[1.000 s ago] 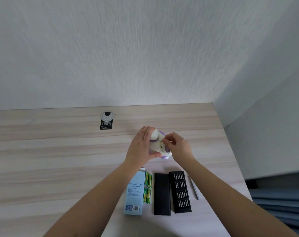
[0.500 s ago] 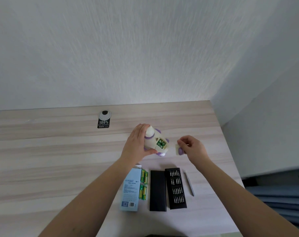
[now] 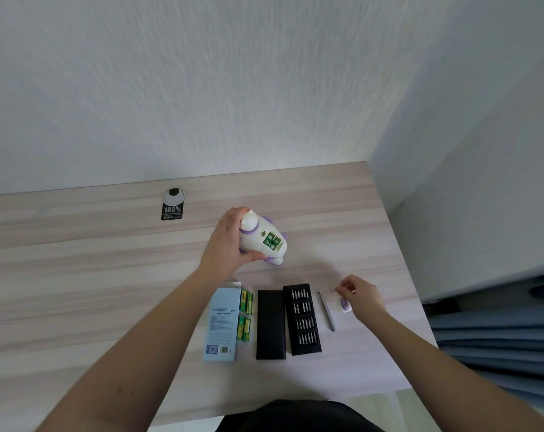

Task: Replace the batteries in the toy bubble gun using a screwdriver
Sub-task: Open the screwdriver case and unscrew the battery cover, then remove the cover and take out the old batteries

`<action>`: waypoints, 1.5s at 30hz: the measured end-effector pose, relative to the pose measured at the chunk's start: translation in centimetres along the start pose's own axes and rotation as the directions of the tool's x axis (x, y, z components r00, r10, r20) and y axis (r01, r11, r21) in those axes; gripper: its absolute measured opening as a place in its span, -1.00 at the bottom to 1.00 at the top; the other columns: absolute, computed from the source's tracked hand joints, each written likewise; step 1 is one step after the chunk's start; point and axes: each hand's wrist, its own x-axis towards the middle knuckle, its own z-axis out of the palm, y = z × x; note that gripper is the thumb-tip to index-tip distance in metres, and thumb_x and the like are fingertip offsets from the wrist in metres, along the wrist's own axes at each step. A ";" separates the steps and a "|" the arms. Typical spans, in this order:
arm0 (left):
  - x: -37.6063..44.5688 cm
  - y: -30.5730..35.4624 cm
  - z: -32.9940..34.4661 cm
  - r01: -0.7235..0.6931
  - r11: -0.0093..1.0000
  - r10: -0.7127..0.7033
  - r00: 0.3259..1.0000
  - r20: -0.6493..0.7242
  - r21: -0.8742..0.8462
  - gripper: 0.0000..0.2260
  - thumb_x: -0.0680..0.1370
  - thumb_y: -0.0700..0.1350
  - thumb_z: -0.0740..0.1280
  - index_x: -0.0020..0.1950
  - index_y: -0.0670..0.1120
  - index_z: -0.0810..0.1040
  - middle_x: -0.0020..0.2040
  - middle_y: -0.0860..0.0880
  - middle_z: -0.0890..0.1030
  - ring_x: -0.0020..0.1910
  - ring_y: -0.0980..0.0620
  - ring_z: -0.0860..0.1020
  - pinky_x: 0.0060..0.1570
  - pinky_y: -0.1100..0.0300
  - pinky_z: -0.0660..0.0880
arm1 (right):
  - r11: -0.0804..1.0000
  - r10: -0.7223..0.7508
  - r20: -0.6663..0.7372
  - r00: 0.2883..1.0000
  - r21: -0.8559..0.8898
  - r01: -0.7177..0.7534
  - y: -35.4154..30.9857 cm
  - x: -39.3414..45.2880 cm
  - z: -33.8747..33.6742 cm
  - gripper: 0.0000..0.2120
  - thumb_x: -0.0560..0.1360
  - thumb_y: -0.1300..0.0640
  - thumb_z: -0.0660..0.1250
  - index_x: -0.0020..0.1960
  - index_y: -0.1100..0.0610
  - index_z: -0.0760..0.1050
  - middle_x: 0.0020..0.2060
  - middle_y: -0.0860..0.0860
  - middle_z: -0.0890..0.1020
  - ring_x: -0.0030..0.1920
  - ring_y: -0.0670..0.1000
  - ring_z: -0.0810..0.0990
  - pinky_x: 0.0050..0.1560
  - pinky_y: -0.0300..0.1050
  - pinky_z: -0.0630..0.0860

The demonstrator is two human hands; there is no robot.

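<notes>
My left hand (image 3: 225, 244) grips the white and purple toy bubble gun (image 3: 262, 241) above the wooden table (image 3: 77, 275). Its battery compartment faces up, uncovered, with green batteries (image 3: 272, 240) showing inside. My right hand (image 3: 359, 294) is low at the table to the right of the screwdriver (image 3: 326, 310), its fingers on the small white and purple battery cover (image 3: 345, 305), which lies at or just above the tabletop. Spare green batteries (image 3: 245, 314) lie beside a light blue box (image 3: 222, 324).
A black lid (image 3: 270, 324) and a black tray of screwdriver bits (image 3: 302, 319) lie side by side near the front edge. A round cable grommet with a black "100%" sticker (image 3: 172, 204) sits at the back. The table's right edge drops off beside my right hand.
My right hand pulled the battery cover off the toy and carried it right and down to the table beside the screwdriver. The left hand kept hold of the toy, whose batteries are now exposed.
</notes>
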 end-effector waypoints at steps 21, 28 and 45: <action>-0.2 1.1 0.0 0.072 0.997 -0.071 0.997 0.028 -0.025 -0.07 0.20 0.01 0.65 0.44 -0.10 0.24 0.36 -0.06 0.36 0.27 0.14 0.29 0.26 0.16 0.27 | 0.997 -0.046 -0.084 0.995 0.057 0.051 1.9 0.1 -1.5 -0.85 0.59 0.04 0.24 0.05 0.06 0.55 -0.09 -0.03 0.62 -0.12 -0.02 0.54 -0.24 -0.21 0.40; 0.0 0.6 -0.4 0.036 0.999 -0.036 0.996 0.079 0.013 -0.09 0.23 0.00 0.64 0.45 -0.11 0.24 0.38 -0.08 0.36 0.33 0.01 0.33 0.31 0.17 0.25 | 0.957 -0.280 -0.099 0.955 0.051 0.286 -4.3 -0.1 -1.5 -0.85 0.59 0.01 0.22 0.07 -0.04 0.55 -0.10 -0.14 0.62 -0.08 -0.14 0.57 -0.11 -0.24 0.49; 1.3 -2.1 -2.4 -0.155 0.986 0.141 0.973 0.184 0.064 -0.19 0.27 -0.04 0.60 0.43 0.01 0.29 0.34 -0.02 0.43 0.28 -0.04 0.42 0.27 0.03 0.42 | 0.732 -0.502 0.025 0.865 -0.521 0.440 -16.6 1.9 6.2 -0.19 0.38 -0.18 0.42 0.47 0.06 0.13 0.28 0.05 0.42 0.27 0.09 0.44 0.29 -0.04 0.35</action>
